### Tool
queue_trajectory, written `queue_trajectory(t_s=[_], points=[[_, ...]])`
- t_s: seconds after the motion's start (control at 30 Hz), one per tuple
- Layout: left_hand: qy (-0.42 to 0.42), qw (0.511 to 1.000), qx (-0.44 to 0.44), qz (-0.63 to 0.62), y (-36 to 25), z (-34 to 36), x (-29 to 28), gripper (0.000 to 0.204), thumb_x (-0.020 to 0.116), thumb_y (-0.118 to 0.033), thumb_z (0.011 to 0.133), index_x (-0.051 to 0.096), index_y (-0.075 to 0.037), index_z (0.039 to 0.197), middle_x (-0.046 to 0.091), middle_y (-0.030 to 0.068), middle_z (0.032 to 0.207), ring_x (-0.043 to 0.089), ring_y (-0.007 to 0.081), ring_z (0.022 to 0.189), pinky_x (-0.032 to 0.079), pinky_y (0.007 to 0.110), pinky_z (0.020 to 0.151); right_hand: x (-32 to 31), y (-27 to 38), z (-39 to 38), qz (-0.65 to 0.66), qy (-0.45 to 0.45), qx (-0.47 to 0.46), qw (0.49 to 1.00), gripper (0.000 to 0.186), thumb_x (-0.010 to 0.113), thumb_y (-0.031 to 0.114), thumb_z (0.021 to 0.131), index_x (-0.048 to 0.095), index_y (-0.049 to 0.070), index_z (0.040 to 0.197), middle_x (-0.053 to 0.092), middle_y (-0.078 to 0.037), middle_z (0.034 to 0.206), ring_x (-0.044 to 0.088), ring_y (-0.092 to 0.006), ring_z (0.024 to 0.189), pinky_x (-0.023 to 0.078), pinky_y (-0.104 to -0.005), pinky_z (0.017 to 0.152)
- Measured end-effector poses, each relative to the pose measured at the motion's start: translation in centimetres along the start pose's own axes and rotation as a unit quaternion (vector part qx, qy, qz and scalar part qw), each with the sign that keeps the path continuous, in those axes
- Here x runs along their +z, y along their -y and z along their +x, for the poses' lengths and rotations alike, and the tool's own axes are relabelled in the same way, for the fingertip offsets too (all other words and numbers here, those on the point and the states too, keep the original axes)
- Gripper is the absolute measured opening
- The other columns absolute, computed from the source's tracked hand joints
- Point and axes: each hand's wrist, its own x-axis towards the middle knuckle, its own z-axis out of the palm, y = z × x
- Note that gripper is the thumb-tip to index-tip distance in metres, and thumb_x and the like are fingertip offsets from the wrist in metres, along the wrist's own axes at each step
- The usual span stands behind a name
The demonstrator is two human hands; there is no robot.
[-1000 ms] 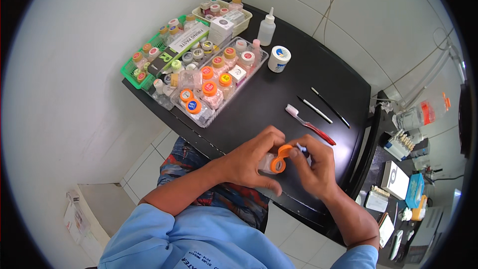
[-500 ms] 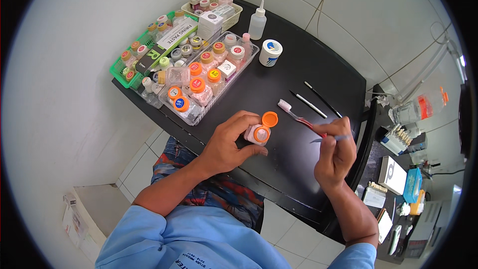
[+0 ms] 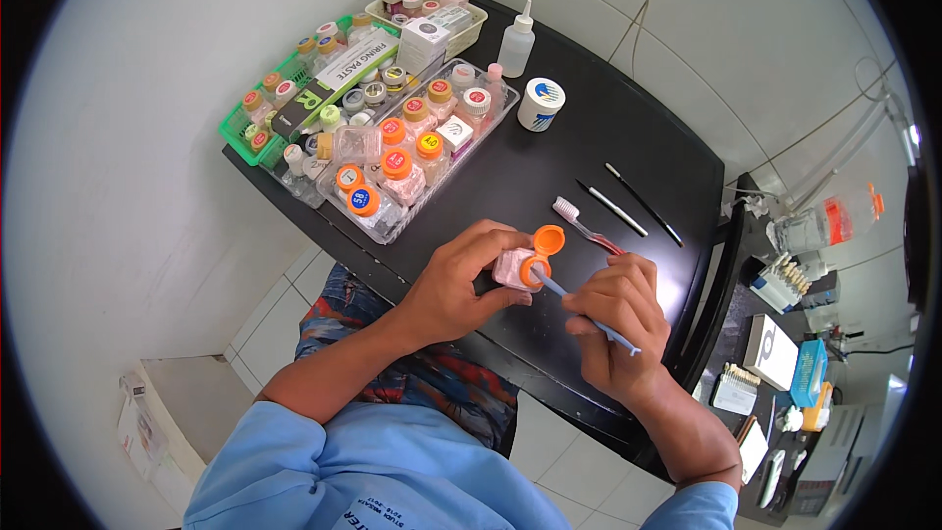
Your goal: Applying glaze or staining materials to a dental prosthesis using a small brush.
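My left hand [image 3: 449, 280] is closed around a small clear jar [image 3: 512, 269] of pink powder, tilted toward the right. Its orange flip cap [image 3: 549, 238] stands open. Between the fingers of my right hand [image 3: 623, 324] is a slim blue-grey spatula-like stick [image 3: 552, 285]. The tip of this stick is at the jar's mouth; whether it touches the powder I cannot tell. Just beyond my right hand lies a toothbrush [image 3: 593, 233] with white bristles and a red handle, its end hidden by the fingers.
Two thin brush-like tools [image 3: 618, 211] [image 3: 643, 202] lie on the black table [image 3: 549, 172]. At the back stand a white tub [image 3: 541, 106] and a squeeze bottle [image 3: 516, 43]. A clear tray [image 3: 432, 191] of orange-capped jars and a green basket [image 3: 235, 124] fill the left. A side counter holds boxes [image 3: 773, 353].
My right hand has moved left and down, bringing the blue-grey stick to the jar's mouth. The jar in my left hand has shifted slightly right and tilted.
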Motion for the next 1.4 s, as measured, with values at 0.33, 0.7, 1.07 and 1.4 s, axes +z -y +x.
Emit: queue_trajectory(t_s=[0.33,0.7,1.07,1.4], points=[[-0.006,1.0,0.021,0.013,-0.3,-0.12,-0.01,0.056,0.091,-0.002,0.08,0.065,-0.002,0.13,0.066,0.0135,0.128,0.071,0.0258,0.117,0.063,0.036,0.095,0.35,-0.16,0.11,0.014,0.014,0.039,0.999,0.019,0.085,0.008,0.082,0.079,0.003,0.1,0.072,-0.008,0.087,0.067,-0.0258,0.08,0.052,-0.0502,0.096],[-0.023,0.997,0.073,0.013,0.16,-0.18,0.04,0.052,0.088,-0.001,0.077,0.069,-0.004,0.126,0.07,0.0126,0.125,0.071,0.0294,0.114,0.057,0.04,0.098,0.14,-0.31,0.02,0.092,0.039,0.073,0.992,0.014,0.077,0.017,0.097,0.077,0.003,0.097,0.071,-0.006,0.08,0.066,-0.0235,0.078,0.053,-0.0495,0.095],[-0.015,0.998,0.053,-0.007,0.2,-0.23,-0.07,0.054,0.088,-0.004,0.078,0.071,-0.006,0.129,0.067,0.0137,0.121,0.07,0.0328,0.111,0.057,0.042,0.095,0.52,-0.14,0.2,0.036,0.006,0.045,0.998,0.021,0.072,0.022,0.102,0.075,0.002,0.095,0.072,-0.007,0.081,0.066,-0.0245,0.076,0.053,-0.0501,0.094],[-0.011,0.999,0.047,-0.011,0.04,-0.22,-0.05,0.052,0.087,-0.005,0.08,0.072,-0.006,0.13,0.067,0.0135,0.121,0.07,0.0322,0.109,0.057,0.041,0.094,0.46,-0.22,0.15,0.047,0.009,0.074,0.996,0.023,0.069,0.021,0.104,0.074,0.001,0.094,0.072,-0.008,0.082,0.066,-0.0234,0.077,0.053,-0.0511,0.096]])
